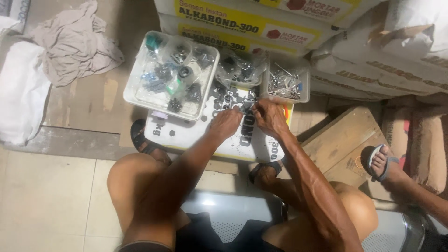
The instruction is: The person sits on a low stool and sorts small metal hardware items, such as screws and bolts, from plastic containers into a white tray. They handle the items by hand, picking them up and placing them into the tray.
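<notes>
My left hand [226, 122] and my right hand [269, 116] meet over a white sack [186, 135] lying flat in front of my knees. Several small dark washers and nuts [227, 98] are scattered on the sack just beyond my fingers. The fingertips of both hands pinch at a small metal part [247, 110] between them; what it is I cannot make out. A large clear plastic tray [170, 74] with bagged small hardware rests on the sack's far left. A smaller clear box of metal screws [285, 83] stands at the far right.
Stacked white and yellow cement sacks [280, 28] rise behind the trays. A crumpled beige cloth [74, 44] lies at far left. A wooden board [345, 140] sits at right, beside another person's sandalled foot [382, 161]. I sit on a metal bench [233, 214].
</notes>
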